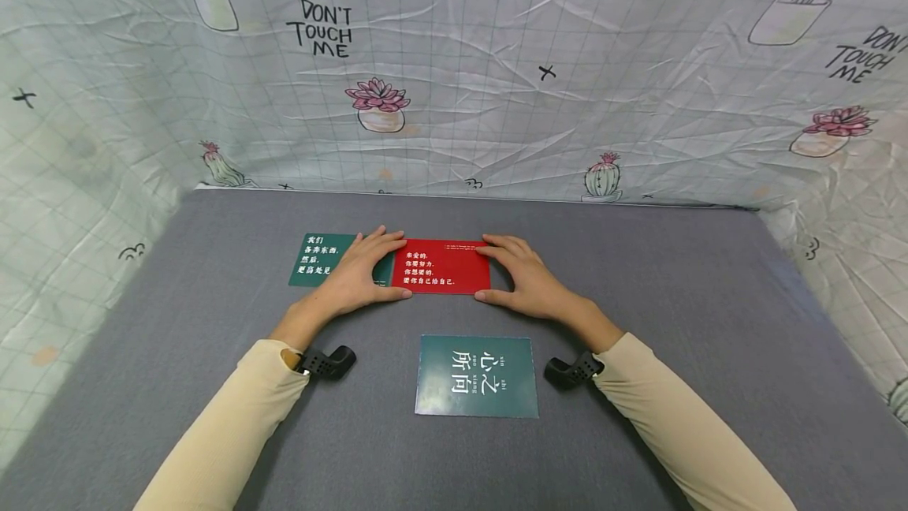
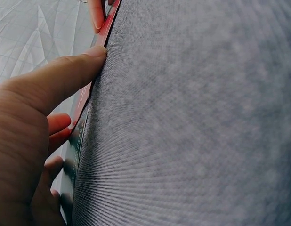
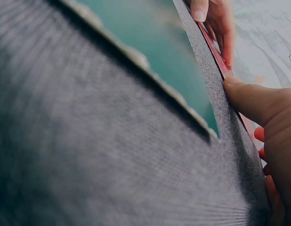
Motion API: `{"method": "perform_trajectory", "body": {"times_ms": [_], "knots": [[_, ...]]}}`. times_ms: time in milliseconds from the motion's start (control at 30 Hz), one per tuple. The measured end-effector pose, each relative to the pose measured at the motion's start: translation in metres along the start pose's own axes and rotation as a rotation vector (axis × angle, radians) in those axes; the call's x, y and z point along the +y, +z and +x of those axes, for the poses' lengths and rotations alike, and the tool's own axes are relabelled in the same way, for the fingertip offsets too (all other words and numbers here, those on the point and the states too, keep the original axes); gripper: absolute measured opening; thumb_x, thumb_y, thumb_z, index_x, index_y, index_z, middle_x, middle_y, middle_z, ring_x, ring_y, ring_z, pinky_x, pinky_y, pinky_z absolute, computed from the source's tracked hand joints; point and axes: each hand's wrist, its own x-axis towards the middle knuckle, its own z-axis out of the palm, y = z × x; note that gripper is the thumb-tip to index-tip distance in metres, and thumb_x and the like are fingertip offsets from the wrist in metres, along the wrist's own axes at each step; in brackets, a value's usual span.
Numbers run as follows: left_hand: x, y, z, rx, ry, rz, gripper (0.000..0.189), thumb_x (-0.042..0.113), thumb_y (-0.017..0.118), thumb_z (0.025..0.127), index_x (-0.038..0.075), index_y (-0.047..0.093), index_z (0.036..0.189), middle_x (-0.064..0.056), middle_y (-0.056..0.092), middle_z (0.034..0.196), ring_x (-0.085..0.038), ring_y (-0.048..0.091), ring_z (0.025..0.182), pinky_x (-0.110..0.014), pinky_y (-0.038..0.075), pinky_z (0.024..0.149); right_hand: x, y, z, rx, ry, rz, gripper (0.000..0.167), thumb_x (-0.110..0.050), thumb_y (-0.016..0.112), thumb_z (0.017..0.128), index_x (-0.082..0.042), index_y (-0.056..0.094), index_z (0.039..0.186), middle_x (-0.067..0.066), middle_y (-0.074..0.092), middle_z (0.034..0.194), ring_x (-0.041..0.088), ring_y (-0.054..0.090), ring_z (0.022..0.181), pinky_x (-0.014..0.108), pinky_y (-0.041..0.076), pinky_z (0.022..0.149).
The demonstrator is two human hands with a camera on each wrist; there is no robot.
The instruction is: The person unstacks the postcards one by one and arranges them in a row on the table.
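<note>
A red card (image 1: 441, 267) printed with white Chinese characters lies at the middle of the grey table. My left hand (image 1: 360, 270) holds its left end, thumb on the near edge and index finger at the far edge. The other left fingers spread over a green card (image 1: 319, 257), partly hiding it. That green card sits directly left of the red one; whether their edges overlap, I cannot tell. At the red card's right end my right hand (image 1: 528, 278) holds it likewise, thumb near and fingers far. In the right wrist view its thumb (image 3: 249, 96) touches the red edge.
Nearer to me, between the forearms, lies a dark green card (image 1: 476, 377) with sideways white characters. Grey cloth covers the table (image 1: 674, 282). Behind it hangs a white patterned sheet (image 1: 468, 101). A black wrist device (image 1: 329, 363) is strapped on each wrist.
</note>
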Motion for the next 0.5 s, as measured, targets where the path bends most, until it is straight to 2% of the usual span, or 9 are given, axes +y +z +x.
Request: {"method": "perform_trajectory", "body": {"times_ms": [333,500], "knots": [[-0.0014,0.0011,-0.0002,0.004,0.013,-0.005,0.080,0.036,0.078,0.075,0.004,0.045,0.141,-0.011,0.036,0.149,-0.030,0.017,0.142,-0.048,0.004,0.115,-0.0013,-0.0008,0.0001,0.003,-0.002,0.007,0.071,-0.040,0.071,0.083,-0.010,0.045,0.142,0.010,0.032,0.150,0.027,0.024,0.137,0.054,0.023,0.109],[-0.0008,0.0007,-0.0010,0.029,0.050,-0.034,0.081,0.035,0.079,0.075,0.004,0.044,0.142,-0.011,0.036,0.149,-0.031,0.016,0.143,-0.049,0.005,0.115,-0.0007,-0.0024,-0.0024,0.016,-0.015,0.070,0.069,-0.037,0.071,0.084,-0.011,0.045,0.142,0.011,0.032,0.151,0.027,0.023,0.138,0.054,0.024,0.108]]}}
